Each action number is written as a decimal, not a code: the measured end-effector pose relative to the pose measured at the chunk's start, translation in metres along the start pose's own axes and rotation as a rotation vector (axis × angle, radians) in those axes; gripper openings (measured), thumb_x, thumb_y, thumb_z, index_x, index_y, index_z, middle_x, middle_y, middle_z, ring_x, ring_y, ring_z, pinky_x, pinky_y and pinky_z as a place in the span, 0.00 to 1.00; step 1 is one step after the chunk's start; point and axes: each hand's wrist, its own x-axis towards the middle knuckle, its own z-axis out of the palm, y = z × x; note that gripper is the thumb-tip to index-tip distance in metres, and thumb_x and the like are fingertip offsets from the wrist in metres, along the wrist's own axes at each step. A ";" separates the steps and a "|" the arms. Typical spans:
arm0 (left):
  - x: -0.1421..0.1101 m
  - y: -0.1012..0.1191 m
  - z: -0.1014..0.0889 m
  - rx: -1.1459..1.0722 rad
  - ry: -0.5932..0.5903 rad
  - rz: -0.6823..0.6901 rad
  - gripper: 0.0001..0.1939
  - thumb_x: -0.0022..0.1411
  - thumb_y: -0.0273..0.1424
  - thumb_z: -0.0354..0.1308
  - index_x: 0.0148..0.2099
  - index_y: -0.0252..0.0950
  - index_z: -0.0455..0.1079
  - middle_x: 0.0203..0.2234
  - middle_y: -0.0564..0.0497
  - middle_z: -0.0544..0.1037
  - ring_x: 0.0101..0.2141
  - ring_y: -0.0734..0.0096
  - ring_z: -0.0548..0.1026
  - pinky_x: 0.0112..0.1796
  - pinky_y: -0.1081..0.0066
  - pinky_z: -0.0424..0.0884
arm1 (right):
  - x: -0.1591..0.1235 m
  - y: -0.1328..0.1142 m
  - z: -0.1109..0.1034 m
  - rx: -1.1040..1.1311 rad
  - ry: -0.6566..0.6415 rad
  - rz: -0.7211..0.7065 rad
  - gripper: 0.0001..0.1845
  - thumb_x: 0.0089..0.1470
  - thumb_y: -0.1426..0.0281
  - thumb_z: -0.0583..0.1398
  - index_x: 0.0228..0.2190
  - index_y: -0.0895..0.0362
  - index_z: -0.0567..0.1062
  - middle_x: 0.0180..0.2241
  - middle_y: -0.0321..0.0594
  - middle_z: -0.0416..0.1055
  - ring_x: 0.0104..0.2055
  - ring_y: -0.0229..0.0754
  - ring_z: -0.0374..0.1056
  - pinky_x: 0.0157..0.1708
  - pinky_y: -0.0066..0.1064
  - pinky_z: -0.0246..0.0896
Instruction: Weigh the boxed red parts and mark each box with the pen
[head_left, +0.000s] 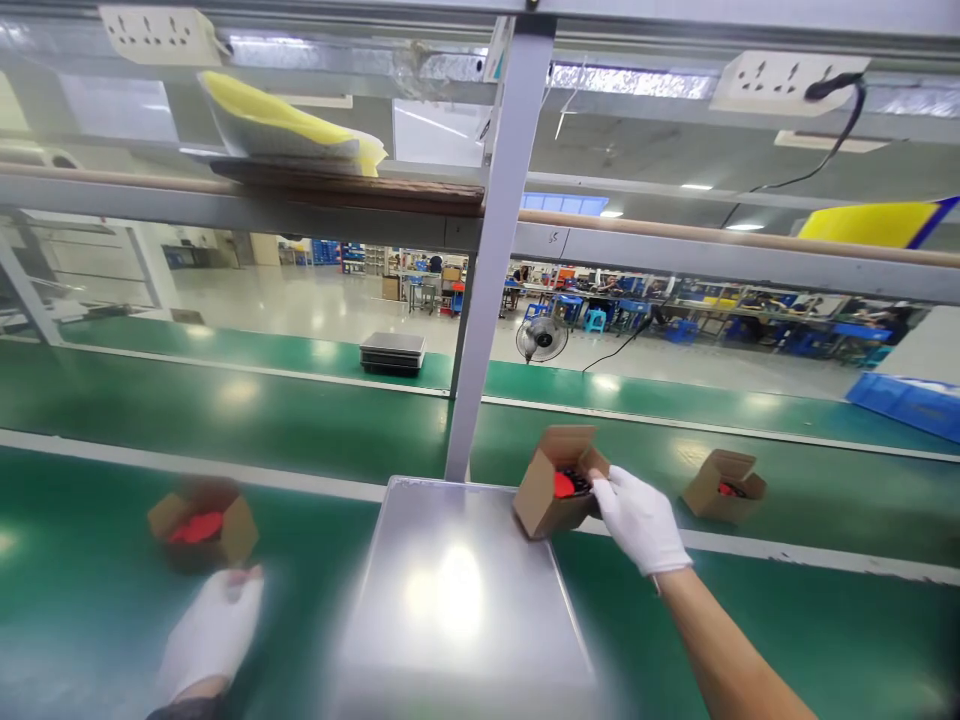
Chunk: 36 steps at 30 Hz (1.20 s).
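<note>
My right hand [643, 518], in a white glove with bare fingertips, grips the right wall of an open cardboard box [551, 500]. Red and black items show inside this box, which is tilted over the back right corner of a shiny metal plate [442, 590]. At the left, my gloved left hand [214, 632] is smeared by motion just in front of another open cardboard box [238, 532] with a red item [196, 528] inside. Whether its fingers touch that box cannot be made out.
Another open box [724, 488] stands on the green belt [810, 500] at right. A grey post [491, 260] rises behind the plate. Further back are a flat scale [392, 353], a fan [541, 340] and a blue crate [907, 405]. Power strips [787, 82] hang overhead.
</note>
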 end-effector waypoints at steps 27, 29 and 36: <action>-0.119 0.095 -0.008 -0.596 -0.294 0.210 0.22 0.57 0.50 0.49 0.31 0.34 0.66 0.27 0.50 0.74 0.27 0.70 0.70 0.31 0.72 0.65 | -0.139 0.038 0.016 0.445 0.045 0.366 0.30 0.54 0.44 0.49 0.22 0.58 0.68 0.16 0.35 0.59 0.18 0.36 0.55 0.18 0.28 0.51; -0.118 0.118 -0.023 -0.607 -0.258 0.289 0.21 0.58 0.49 0.50 0.33 0.34 0.66 0.27 0.50 0.74 0.27 0.70 0.70 0.32 0.71 0.65 | -0.133 0.009 -0.002 0.485 0.068 0.271 0.29 0.56 0.46 0.49 0.21 0.57 0.67 0.15 0.34 0.58 0.18 0.35 0.54 0.18 0.27 0.50; -0.145 0.206 -0.050 -0.398 -0.317 0.692 0.20 0.56 0.49 0.52 0.29 0.36 0.64 0.20 0.56 0.69 0.24 0.73 0.66 0.28 0.74 0.60 | -0.122 -0.113 -0.026 0.759 -0.136 -0.187 0.15 0.57 0.57 0.56 0.32 0.57 0.71 0.24 0.36 0.66 0.24 0.38 0.63 0.25 0.28 0.58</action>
